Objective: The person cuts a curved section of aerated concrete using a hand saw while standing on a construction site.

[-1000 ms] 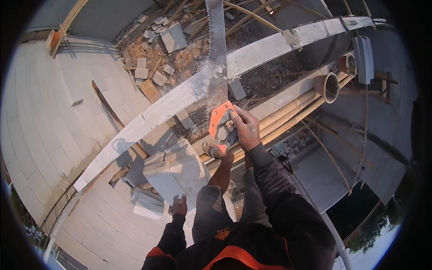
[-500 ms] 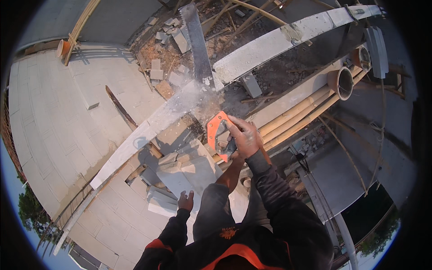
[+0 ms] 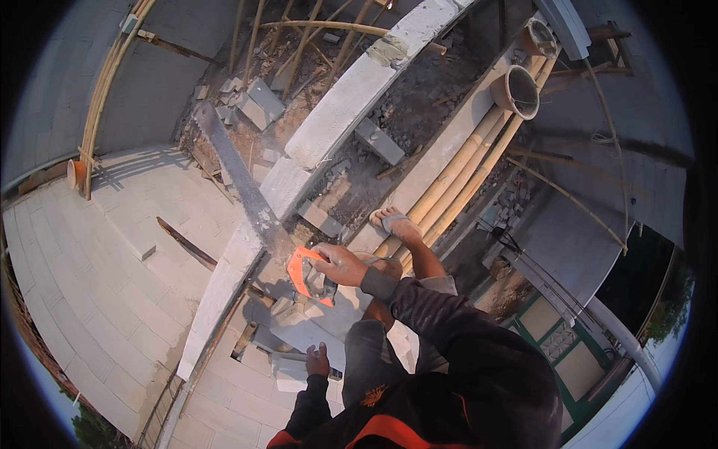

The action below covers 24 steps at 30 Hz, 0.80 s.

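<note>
My right hand (image 3: 340, 263) is wrapped round the orange and black handle of a hand saw (image 3: 228, 161). The long grey blade slants up and left across the top of a narrow pale block wall (image 3: 232, 258), where dust hangs about it. Lower down, beside some grey blocks (image 3: 299, 333), my left hand (image 3: 317, 359) hangs with its fingers apart and nothing in it.
Long bamboo poles (image 3: 460, 161) lie along a ledge to the right, under my feet, with a round bucket (image 3: 514, 92) on them. Rubble and a loose block (image 3: 258, 103) lie beyond the wall. A broken timber (image 3: 185, 243) rests on the paler block surface at left.
My view has shifted, and the wall now runs more steeply across it. The saw has swung further left and lies across the wall top. My right hand still grips it.
</note>
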Tool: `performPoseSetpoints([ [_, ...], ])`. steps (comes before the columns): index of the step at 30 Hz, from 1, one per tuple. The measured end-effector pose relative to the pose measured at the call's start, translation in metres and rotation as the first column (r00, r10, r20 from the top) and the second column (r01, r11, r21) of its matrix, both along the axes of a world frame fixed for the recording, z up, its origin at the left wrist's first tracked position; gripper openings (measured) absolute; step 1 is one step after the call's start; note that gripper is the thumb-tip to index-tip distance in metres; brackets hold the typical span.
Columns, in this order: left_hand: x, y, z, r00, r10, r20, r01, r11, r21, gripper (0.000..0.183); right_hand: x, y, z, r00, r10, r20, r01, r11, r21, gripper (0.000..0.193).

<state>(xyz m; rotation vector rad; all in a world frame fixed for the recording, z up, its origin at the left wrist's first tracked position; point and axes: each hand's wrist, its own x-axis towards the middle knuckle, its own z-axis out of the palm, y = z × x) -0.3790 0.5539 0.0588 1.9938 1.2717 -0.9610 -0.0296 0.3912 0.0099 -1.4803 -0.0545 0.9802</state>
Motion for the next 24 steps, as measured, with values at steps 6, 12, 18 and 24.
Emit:
performPoseSetpoints([
  [6,0.019,0.002,0.011,0.999,-0.031,0.027,0.03,0.999,0.028,0.071,0.017,0.001,0.022,0.948,-0.101,0.303,0.14,0.984,-0.109,0.039],
  [12,0.02,0.001,0.016,0.997,-0.005,0.077,0.006,1.0,-0.013,0.069,0.088,-0.033,0.038,0.716,-0.593,0.368,0.679,0.714,-0.17,0.034],
  [18,0.008,0.01,0.008,0.998,-0.055,-0.041,0.056,0.998,0.032,0.071,-0.005,0.013,0.032,0.907,-0.003,0.422,0.131,0.952,-0.276,0.046],
  [24,0.001,0.022,0.028,1.0,-0.01,0.016,0.01,1.0,0.006,0.073,-0.05,0.006,0.041,0.953,0.147,0.264,-0.062,0.95,-0.306,0.049],
])
